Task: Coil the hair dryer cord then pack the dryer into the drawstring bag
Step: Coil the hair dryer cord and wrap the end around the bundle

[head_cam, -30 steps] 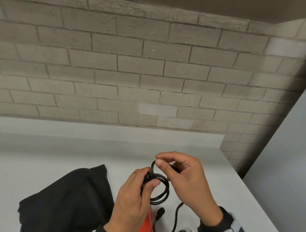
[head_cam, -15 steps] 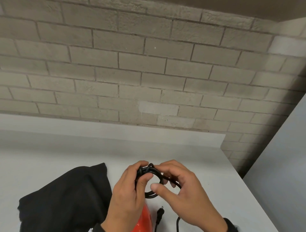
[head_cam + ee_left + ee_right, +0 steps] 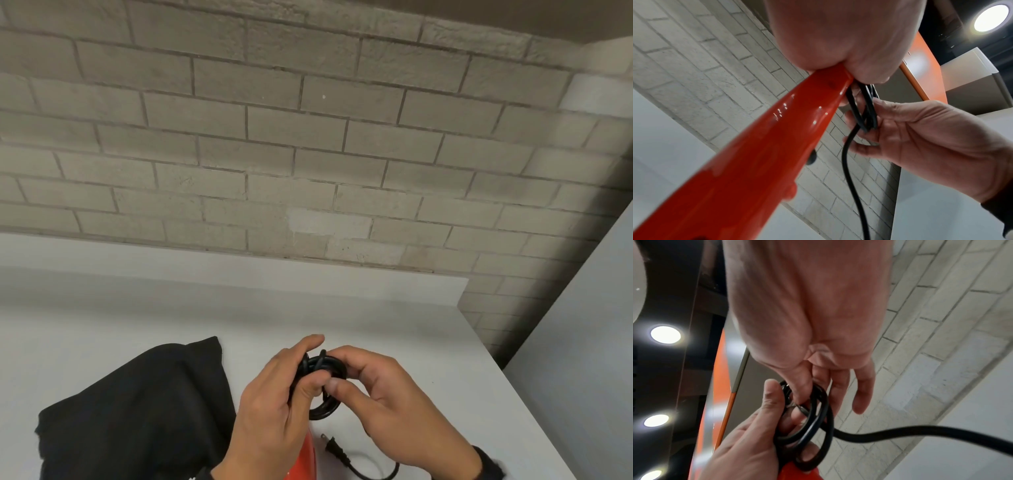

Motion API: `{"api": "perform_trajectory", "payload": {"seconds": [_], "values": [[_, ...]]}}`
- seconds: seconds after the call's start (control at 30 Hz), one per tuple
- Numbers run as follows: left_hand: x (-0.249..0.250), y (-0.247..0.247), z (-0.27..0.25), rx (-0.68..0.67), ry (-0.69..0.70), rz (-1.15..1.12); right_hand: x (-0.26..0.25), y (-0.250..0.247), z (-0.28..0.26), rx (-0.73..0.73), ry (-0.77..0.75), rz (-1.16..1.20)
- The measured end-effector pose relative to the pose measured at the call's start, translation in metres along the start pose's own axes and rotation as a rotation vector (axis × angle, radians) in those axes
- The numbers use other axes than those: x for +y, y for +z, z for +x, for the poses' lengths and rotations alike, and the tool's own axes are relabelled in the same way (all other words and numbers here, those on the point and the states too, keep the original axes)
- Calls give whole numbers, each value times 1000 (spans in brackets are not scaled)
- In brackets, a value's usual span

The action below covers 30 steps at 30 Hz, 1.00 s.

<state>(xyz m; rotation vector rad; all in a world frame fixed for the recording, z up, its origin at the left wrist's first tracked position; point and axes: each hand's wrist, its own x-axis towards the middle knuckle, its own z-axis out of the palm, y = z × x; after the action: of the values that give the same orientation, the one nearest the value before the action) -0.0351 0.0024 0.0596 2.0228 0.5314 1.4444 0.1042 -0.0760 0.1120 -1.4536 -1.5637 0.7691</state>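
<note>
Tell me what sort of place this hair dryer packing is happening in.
Probably an indoor commercial or office-type room, not clearly a home: a painted brick wall behind a plain white table, recessed ceiling lights overhead, and an orange panel to one side.

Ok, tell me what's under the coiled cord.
Under the coiled cord, a sliver of the red hair dryer shows, with the plug beside it on the table. The hands hide the rest.

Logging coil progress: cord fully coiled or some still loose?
Partly coiled. Both hands hold the cord loops, but the plug end trails loose on the table.
</note>
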Motion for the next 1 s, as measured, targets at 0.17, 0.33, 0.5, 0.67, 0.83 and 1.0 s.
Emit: {"api": "perform_trajectory", "payload": {"seconds": [0.17,0.33,0.5,0.67,0.83,1.0], "values": [[5,1,1,-61,55,-19,6,2,2,-36,129,366],[2,2,1,-44,33,-32,11,4,5,-38,145,523],[-3,4,2,36,-70,-17,21,33,1,328,28,367],[-2,3,2,110,-130,-22,27,69,-7,849,-222,-203],[0,5,2,120,-126,3,31,75,-5,880,-354,-418],[1,7,1,81,-112,29,26,70,-5,623,-96,-410]]}}
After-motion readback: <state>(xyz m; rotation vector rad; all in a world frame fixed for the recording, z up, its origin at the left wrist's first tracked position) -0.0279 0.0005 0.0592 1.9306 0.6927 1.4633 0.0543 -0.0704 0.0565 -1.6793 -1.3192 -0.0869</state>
